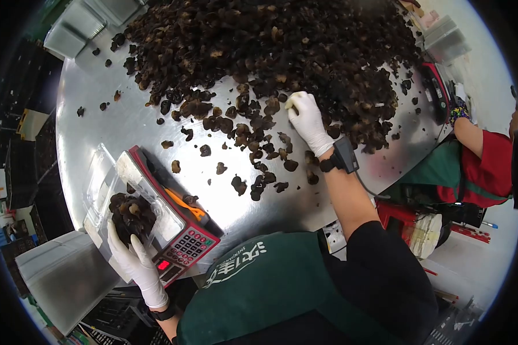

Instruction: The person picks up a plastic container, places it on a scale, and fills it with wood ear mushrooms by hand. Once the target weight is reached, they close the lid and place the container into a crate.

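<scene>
A large heap of dark wood ear mushrooms (259,46) covers the far side of the round metal table, with loose pieces scattered toward me. My right hand (308,119), in a white glove, is at the near edge of the heap. Its fingers are curled closed, and anything inside them is hidden. My left hand (133,264), gloved too, lies at a clear plastic box (105,172), its fingers stretched and apart against a clump of mushrooms (131,215) inside. That box sits on a red digital scale (191,244) with a lit display.
An orange-handled tool (184,202) lies by the scale. Clear plastic boxes are stacked at lower left (66,276) and upper left (75,31). On the right, a co-worker in a red sleeve (496,164) stands near another red scale (436,92). The metal table (86,144) has a curved edge.
</scene>
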### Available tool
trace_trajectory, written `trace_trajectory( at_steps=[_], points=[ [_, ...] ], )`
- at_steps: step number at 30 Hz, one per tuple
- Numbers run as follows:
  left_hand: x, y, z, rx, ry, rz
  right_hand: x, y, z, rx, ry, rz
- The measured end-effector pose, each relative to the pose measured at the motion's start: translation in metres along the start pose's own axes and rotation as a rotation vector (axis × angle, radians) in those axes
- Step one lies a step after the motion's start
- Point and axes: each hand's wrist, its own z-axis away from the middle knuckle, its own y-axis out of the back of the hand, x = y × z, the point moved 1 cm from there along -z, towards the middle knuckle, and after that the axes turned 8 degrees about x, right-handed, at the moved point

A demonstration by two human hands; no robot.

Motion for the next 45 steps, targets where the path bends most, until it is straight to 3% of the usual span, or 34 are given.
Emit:
trace_trajectory(
  at_steps=[4,5,8,9,12,17,18,20,22,24,28,33,36,38,41,42,45],
  points=[
    [0.003,-0.001,-0.001,0.016,0.02,0.03,-0.028,0.011,-0.018,0.004,-0.169,-0.096],
    [0.002,-0.001,0.0,0.014,0.002,0.006,-0.036,0.008,-0.025,0.058,-0.066,-0.102],
    [0.002,-0.001,0.0,0.013,-0.002,-0.015,-0.063,0.001,-0.047,-0.06,0.004,0.053],
    [0.003,0.0,0.0,0.004,-0.004,-0.042,-0.047,-0.03,-0.053,-0.136,0.121,0.222],
    [0.003,0.002,-0.002,-0.02,-0.015,-0.091,-0.055,-0.033,-0.085,-0.319,-0.038,0.314],
    [0.0,0.002,-0.002,-0.016,-0.005,-0.111,-0.083,-0.011,-0.082,-0.335,0.024,0.144],
    [-0.001,0.001,-0.002,-0.015,-0.011,-0.13,-0.087,-0.009,-0.079,-0.435,0.029,0.142],
    [0.0,0.001,-0.002,-0.016,-0.003,-0.127,-0.092,-0.014,-0.064,-0.401,0.155,0.028],
    [0.001,0.002,-0.002,-0.023,0.001,-0.128,-0.094,-0.03,-0.055,-0.488,0.18,0.13],
    [0.003,0.003,-0.003,-0.032,0.003,-0.133,-0.092,-0.05,-0.046,-0.349,0.237,0.142],
    [0.003,0.005,-0.004,-0.037,-0.027,-0.19,-0.09,-0.069,-0.059,-0.305,0.249,0.24],
    [0.003,0.005,-0.004,-0.011,-0.053,-0.163,-0.054,-0.051,-0.107,-0.466,-0.138,-0.336],
    [0.003,0.006,-0.002,0.009,-0.045,-0.141,-0.09,-0.01,-0.113,-0.469,-0.477,-0.643],
    [0.001,0.006,-0.001,0.015,-0.036,-0.119,-0.097,-0.006,-0.113,-0.422,-0.432,-0.579],
    [-0.001,0.006,-0.001,0.021,-0.023,-0.099,-0.095,-0.019,-0.105,-0.382,-0.045,-0.383],
    [-0.003,0.005,0.0,0.023,-0.024,-0.103,-0.096,-0.021,-0.101,-0.437,-0.045,-0.217],
    [-0.002,0.007,0.0,0.001,-0.002,-0.099,-0.093,-0.038,-0.086,-0.517,0.281,0.05]
  ],
)
